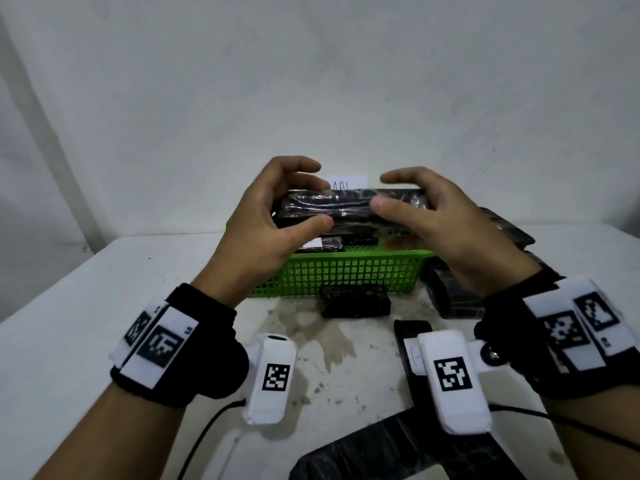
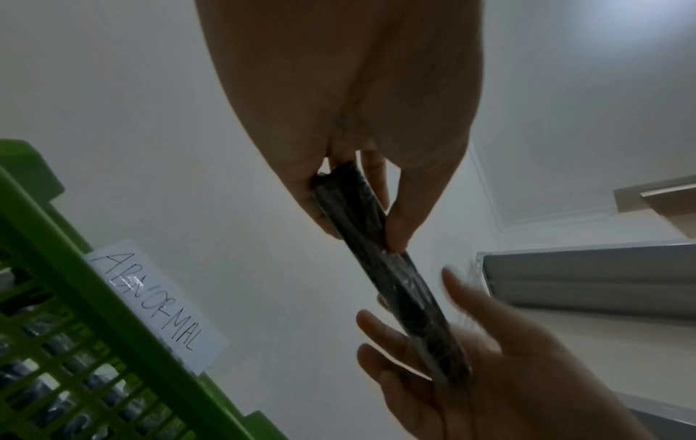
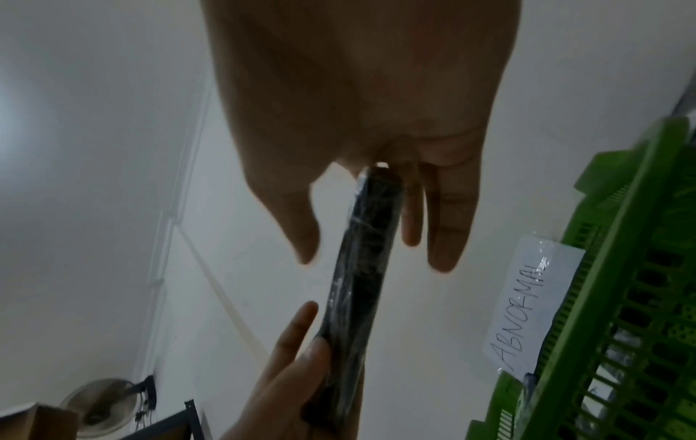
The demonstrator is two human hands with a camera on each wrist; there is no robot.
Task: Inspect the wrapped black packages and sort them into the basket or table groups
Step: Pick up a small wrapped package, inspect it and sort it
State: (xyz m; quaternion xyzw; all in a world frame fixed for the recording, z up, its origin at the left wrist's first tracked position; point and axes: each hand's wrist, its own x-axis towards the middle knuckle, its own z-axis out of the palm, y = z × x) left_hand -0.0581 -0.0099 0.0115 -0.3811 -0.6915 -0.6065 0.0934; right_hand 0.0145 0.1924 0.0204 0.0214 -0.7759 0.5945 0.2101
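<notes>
The white table (image 1: 69,341) fills the lower half of the head view, and you have set the green basket (image 1: 346,271) at its centre against the wall, likely so both sorting places lie within one reach. Its far rim carries a paper label (image 2: 158,300) reading ABNORMAL, so rejects evidently go in there; dark wrapped pieces already lie inside. More wrapped black packages (image 1: 502,230) sit at centre right beside the basket, one small package (image 1: 355,301) lies just in front of it, and a black sheet (image 1: 398,455) shows at the bottom edge.

You hold the long wrapped black package (image 1: 346,207) level above the basket, centre of frame, lifted into your line of sight, presumably to read its film for faults. Your left hand (image 1: 273,216) pinches one end, thumb in front and fingers behind. Your right hand (image 1: 426,220) cradles the other end with thumb and fingers nearly straight on either side, a loose hold that would let you turn it.
</notes>
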